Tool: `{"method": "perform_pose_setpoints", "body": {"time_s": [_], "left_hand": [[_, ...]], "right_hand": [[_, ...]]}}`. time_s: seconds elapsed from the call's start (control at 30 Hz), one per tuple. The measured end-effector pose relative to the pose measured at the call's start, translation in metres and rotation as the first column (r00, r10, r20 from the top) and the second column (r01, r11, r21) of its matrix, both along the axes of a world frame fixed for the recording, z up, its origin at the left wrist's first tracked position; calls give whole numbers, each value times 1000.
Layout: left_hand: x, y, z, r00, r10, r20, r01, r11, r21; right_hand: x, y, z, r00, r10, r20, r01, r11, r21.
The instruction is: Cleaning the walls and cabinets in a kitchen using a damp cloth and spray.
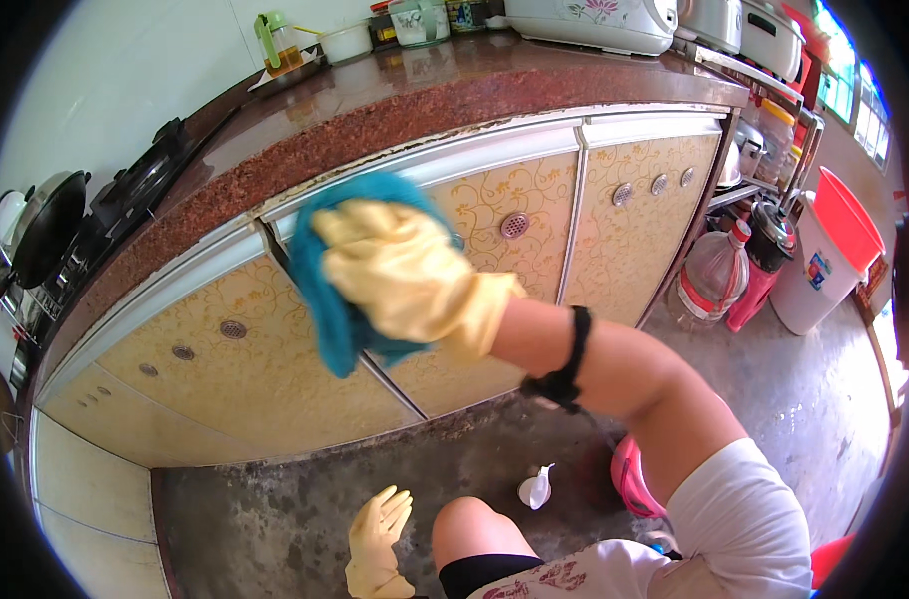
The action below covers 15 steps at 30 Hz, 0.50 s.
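My right hand (402,273) wears a pale yellow rubber glove and presses a teal cloth (323,314) to the front of a kitchen cabinet. The cloth spreads around the fingers, near the gap between two cabinet doors and just under the white top rail. Gold floral patterns cover the cabinet doors (499,187), which have round perforated vents. Low by my knee is my left hand (383,520), in a matching glove, its fingers extended and nothing in it. A white pump bottle (534,490) stands on the floor to the right of my knee.
Above the doors juts the reddish stone countertop (424,97), holding a rice cooker (597,22) and an oil bottle (279,49). A gas stove (136,176) and wok (50,232) are at left. A pink bucket (634,479), plastic jug (709,277) and bin (806,277) stand at right.
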<state>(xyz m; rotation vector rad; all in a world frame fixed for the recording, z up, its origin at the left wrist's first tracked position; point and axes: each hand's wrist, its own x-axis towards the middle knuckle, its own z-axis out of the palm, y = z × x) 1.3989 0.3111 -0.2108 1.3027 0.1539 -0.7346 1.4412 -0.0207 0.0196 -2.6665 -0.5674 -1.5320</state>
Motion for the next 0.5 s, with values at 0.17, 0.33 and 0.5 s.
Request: {"method": "perform_pose_setpoints", "body": {"time_s": [0.17, 0.33, 0.5], "left_hand": [[-4, -30, 25, 995, -57, 79, 62, 997, -54], [5, -1, 10, 998, -56, 31, 60, 984, -169], [10, 30, -13, 998, 62, -28, -63, 997, -36]], "right_hand": [[11, 12, 8, 987, 156, 28, -156, 988, -13], [-68, -66, 22, 994, -105, -12, 102, 984, -145], [-70, -68, 16, 975, -216, 62, 221, 970, -104]]}}
